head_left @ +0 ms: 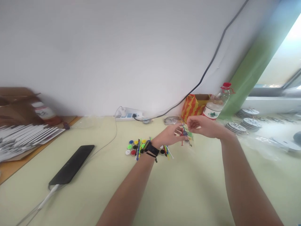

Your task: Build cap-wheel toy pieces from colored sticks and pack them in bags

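My left hand [170,134], with a dark watch [151,148] on its wrist, reaches over a bunch of thin coloured plastic strips [184,133] resembling cable ties. Its thumb and fingers are apart, the fingertips close to the strips; whether they touch is unclear. My right hand [202,126] is just to the right, fingers curled towards the thumb. Anything between those fingertips is too small to make out. Beside and partly under my left wrist are small round pots with coloured tops [129,146], in rows, with more coloured strips [138,149] among them.
A black phone-like slab [72,164] with a white cable lies left. Along the wall are a power strip [129,114], glasses [172,120], a striped bag [191,106] and a red-capped bottle [215,103]. White disc stacks [250,124] stand right; white packets [28,138] lie far left.
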A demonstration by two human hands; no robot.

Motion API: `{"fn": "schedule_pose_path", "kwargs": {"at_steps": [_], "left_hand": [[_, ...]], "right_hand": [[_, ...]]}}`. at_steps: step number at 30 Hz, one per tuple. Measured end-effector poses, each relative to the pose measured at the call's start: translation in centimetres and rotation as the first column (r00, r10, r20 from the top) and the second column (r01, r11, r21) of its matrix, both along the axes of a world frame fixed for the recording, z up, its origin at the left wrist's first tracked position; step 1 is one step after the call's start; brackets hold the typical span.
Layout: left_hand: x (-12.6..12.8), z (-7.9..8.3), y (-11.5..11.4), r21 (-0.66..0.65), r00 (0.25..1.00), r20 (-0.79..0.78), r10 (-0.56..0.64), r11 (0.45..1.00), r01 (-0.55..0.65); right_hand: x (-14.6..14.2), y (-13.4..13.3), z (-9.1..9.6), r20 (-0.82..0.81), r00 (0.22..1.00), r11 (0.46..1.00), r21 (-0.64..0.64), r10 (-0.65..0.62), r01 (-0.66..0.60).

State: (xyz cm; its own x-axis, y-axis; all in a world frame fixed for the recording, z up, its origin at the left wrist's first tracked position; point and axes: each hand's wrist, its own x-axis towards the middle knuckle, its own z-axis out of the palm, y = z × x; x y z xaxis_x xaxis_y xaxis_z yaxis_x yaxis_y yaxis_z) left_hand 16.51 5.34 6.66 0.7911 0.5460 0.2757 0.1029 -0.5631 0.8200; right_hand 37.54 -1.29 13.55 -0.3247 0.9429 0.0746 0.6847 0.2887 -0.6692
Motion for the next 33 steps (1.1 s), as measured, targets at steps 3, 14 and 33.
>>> {"fn": "schedule_pose_path", "kwargs": {"at_steps": [3,14,33], "left_hand": [[0.7,-1.0,-0.1,-0.122,0.999,-0.026,-0.027,0.992,0.023],[1.4,-3.4,0.2,-0.273,0.980,-0.146,-0.134,0.958,0.090],[1.6,-4.8,0.7,-0.154,0.952,-0.306,-0.028,0.988,-0.020]], "right_hand": [[-0.2,-0.2,0.5,0.003,0.999,0.998,0.030,-0.046,0.046],[1.9,0.1,-0.8,0.298,0.946,0.986,-0.060,-0.129,0.154],[3.4,-0.3,0.3,-0.096,0.837,0.756,0.385,-0.538,0.530]]}}
